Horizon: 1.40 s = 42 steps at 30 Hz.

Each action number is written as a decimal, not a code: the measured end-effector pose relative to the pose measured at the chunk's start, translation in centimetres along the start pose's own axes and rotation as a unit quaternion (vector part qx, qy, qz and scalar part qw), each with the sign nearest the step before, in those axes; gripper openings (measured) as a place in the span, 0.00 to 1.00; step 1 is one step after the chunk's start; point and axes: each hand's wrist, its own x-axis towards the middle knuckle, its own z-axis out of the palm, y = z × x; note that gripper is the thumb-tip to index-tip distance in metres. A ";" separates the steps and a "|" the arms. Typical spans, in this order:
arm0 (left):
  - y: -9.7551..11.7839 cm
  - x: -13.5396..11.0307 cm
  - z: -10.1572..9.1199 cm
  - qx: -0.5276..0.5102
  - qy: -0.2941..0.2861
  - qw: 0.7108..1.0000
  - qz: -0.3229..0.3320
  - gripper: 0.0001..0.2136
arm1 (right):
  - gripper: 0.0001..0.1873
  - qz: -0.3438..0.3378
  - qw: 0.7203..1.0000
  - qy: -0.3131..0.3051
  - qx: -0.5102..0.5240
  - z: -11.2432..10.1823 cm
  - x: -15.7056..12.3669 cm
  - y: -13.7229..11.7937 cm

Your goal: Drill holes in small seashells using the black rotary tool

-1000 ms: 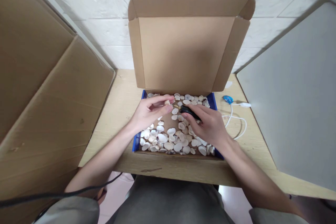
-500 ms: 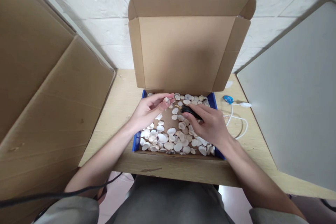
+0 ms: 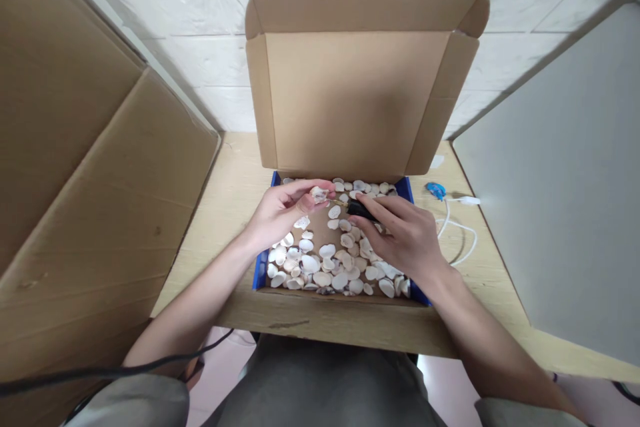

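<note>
An open cardboard box (image 3: 258, 265) with blue sides lies on the desk and holds several white seashells (image 3: 325, 272). My left hand (image 3: 283, 210) is over the box's far left part, its fingers pinched on one small shell (image 3: 319, 194). My right hand (image 3: 403, 237) is closed around a small black tool (image 3: 359, 209) whose thin tip points left at that shell. Both hands hover just above the loose shells.
The box's lid (image 3: 357, 100) stands upright behind the hands. A white cable (image 3: 463, 233) with a blue plug (image 3: 436, 189) lies on the wooden desk (image 3: 225, 187) to the right. Large cardboard sheets (image 3: 90, 180) wall the left side; a grey panel (image 3: 560, 173) walls the right.
My left hand has turned the pinched shell slightly and my right hand with the tool has shifted a little to the right. The box and shells have stayed in place.
</note>
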 end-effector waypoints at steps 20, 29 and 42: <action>-0.4 0.0 -0.4 0.004 -0.031 0.999 0.004 0.12 | 0.13 0.027 0.992 -0.092 0.085 -0.9 -0.1 0.8; -0.5 0.2 -0.4 -0.003 -0.029 0.999 0.018 0.11 | 0.13 -0.053 0.997 -0.044 -0.018 -1.2 0.3 0.4; -0.4 0.1 -0.3 0.004 -0.025 1.000 0.013 0.12 | 0.13 0.009 0.994 -0.096 0.059 -1.1 0.2 0.5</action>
